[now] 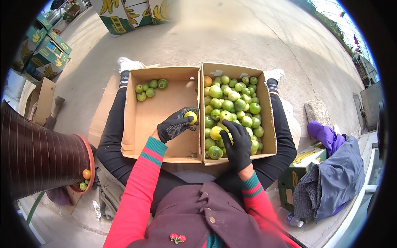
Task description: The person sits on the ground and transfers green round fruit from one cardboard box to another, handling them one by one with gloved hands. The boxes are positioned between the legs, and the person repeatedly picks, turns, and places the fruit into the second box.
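My left hand (175, 126), in a dark grey gloved grip, is closed around a yellowish-green tomato (190, 117) over the right side of the left cardboard box (165, 154). Several green tomatoes (151, 84) lie together in that box's far left corner. The right cardboard box (269, 120) is filled with many green tomatoes (233, 96), a few turning yellow or orange. Above its near part is my right hand (239, 144), in a black glove, fingers apart and bent over the fruit beside a yellowish tomato (216, 133). Whether its fingertips touch the fruit I cannot tell.
Both boxes stand between my outstretched legs. To the left lies a large dark brown ribbed container (45, 149) with tomatoes (86, 174) at its rim. On the right, a grey jacket (331, 177) drapes over a green carton (304, 162). Banana cartons (49, 56) are stacked far left.
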`<state>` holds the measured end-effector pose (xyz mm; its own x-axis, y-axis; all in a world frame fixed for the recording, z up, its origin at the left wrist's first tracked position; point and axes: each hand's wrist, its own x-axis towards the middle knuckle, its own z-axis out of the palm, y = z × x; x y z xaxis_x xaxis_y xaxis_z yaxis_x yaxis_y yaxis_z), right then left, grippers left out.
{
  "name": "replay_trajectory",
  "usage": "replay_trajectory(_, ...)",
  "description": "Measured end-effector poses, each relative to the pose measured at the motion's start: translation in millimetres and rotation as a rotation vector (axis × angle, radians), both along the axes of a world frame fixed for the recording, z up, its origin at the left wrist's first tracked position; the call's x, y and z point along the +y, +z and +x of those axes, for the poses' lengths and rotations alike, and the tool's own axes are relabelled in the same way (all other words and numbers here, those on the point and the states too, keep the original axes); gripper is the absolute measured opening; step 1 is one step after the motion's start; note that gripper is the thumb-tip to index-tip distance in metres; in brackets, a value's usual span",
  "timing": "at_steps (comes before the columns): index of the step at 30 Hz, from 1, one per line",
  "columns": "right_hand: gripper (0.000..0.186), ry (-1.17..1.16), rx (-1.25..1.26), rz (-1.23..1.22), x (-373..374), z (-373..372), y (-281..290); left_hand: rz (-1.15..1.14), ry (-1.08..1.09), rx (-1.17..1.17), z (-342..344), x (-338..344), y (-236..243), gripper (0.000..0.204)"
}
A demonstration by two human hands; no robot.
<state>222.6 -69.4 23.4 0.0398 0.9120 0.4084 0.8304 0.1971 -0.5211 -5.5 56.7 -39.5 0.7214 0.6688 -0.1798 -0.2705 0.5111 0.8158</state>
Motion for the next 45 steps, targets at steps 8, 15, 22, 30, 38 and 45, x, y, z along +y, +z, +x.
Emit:
replay_trajectory(8, 0.061, 0.297, -0.049, -0.101, 31.9, -68.9, 11.3, 0.096, -0.260, 0.205, -4.4, -1.5, -8.2, 0.051)
replay_trajectory(15, 0.038, 0.126, 0.189, -0.007, 18.9, -30.7, 0.8, 0.027, -0.144, 0.082, -1.4, -2.6, 5.4, 0.048)
replay_trajectory(22, 0.029, -0.440, -0.211, -0.125, -12.3, 94.6, -10.5, 0.000, -0.035, 0.196, -0.4, 2.1, 1.0, 0.040)
replay_trajectory(30, 0.023, -0.292, 0.011, -0.036, -4.1, 74.2, -27.7, 0.254, 0.473, 0.666, -15.6, 32.0, -36.4, 0.040)
replay_trajectory(38, 0.023, -0.212, -0.114, -0.123, -1.9, 54.9, -13.5, 1.041, 0.418, 1.721, -35.1, 105.3, -34.8, 0.078)
replay_trajectory(45, 0.023, -0.173, -0.126, -0.118, -1.3, 54.7, -14.5, 0.908, 0.105, 1.838, -37.1, 142.8, -27.0, 0.073)
